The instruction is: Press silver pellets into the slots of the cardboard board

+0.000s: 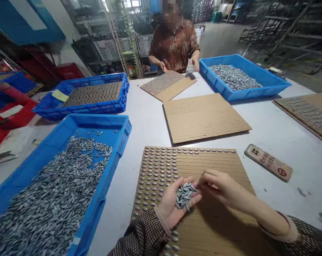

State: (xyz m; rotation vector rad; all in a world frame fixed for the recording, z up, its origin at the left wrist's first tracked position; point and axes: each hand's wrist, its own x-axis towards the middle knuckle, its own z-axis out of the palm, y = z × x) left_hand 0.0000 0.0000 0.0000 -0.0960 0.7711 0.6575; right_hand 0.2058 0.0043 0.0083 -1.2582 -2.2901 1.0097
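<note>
- We see the left hand (171, 209) palm up and cupped around a small heap of silvery pieces (185, 195), probably so that none spill.
- The right hand (216, 185) has its fingers bent together beside the left fingertips; we cannot tell whether they pinch a piece.
- Both hands are over the slotted cardboard (216, 163) at the lower centre, which seems to keep the heap close to the slots.
- On that cardboard we find pieces in lines at its left side and along its top edge, presumably kept in order by the slots.
- At the lower left, a blue tray (100, 121) holds many loose pieces; its raised walls likely stop them scattering.
- Another slotted board (203, 117) lies just beyond, apparently within easy reach.
- In the upper centre, we see a co-worker (174, 49) behind a partly filled board (174, 93).
</note>
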